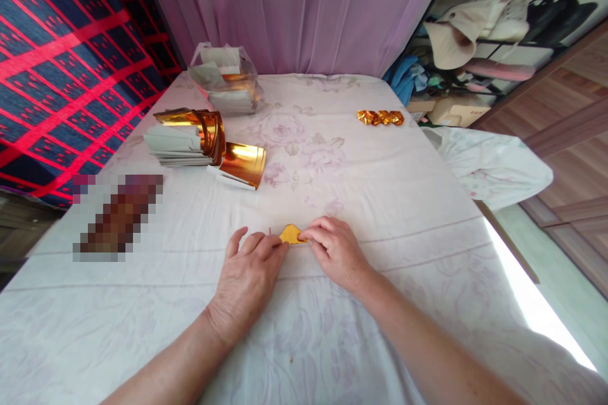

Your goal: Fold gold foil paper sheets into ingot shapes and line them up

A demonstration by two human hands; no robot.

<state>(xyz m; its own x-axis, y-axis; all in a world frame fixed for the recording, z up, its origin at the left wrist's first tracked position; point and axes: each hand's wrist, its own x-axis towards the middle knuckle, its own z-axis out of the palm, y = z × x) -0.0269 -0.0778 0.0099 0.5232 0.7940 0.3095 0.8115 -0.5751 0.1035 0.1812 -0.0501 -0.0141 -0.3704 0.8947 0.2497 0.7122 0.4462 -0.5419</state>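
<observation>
The left hand [249, 275] and right hand [336, 252] pinch opposite ends of a small, folded yellow paper [291, 234] over a white, rose-printed cloth [304, 348]. Beyond sit curled, gold-faced sheets [180, 145], a see-through bag [228, 85] of more, and crinkled gold pieces [380, 118]; behind hangs a pleated purple curtain [294, 6].

From where I stand, the folded piece [290, 233] looks like smooth paper, the sheets [245, 161] glossy foil, the tablecloth [403, 193] creased cloth.
</observation>
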